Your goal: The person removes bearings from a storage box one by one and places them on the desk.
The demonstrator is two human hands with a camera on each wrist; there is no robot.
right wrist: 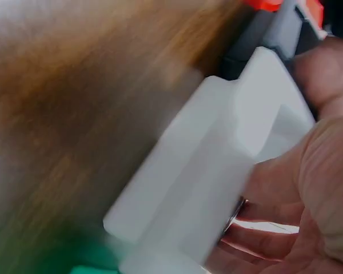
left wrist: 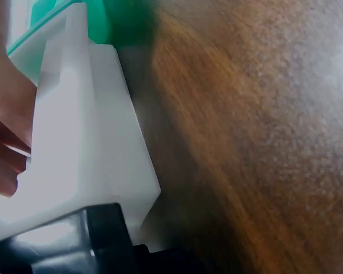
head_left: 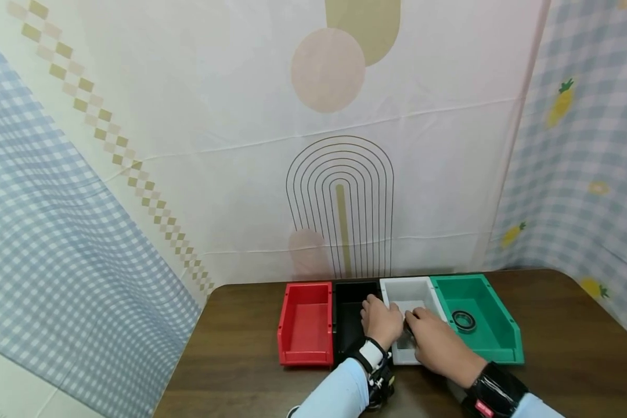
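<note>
In the head view, the white bin [head_left: 404,284] stands on the brown surface [head_left: 235,325]. Directly left of the white bin is a black bin [head_left: 348,313], and beyond that a red bin [head_left: 305,325]; directly right of it is a green bin [head_left: 493,325]. A black ring [head_left: 464,321] lies flat inside the green bin, on the side nearer the white bin. The left hand [head_left: 382,321] is over the wall between the white bin and the black bin, its fingers bent; whether it holds anything cannot be told. The right hand [head_left: 439,342] reaches over the white bin from its right, fingers curled around a dark item [head_left: 409,330] that is mostly hidden. Both wrists wear bands, and the sleeves [head_left: 331,395] are light blue. Behind the white bin hangs a pale patterned cloth [head_left: 230,197].

In the left wrist view, the white bin's outer face fills the middle, with the green bin past its upper end and the black bin against its lower end. Part of a hand dips behind the white bin's near wall, the fingertips bent; its grip is cut off by the frame.

In the right wrist view, the right hand is bent over the white bin's rim, a dark shiny edge showing between the fingers and that wall. Part of the left hand sits past the white bin's upper end, near the black bin, blurred.
</note>
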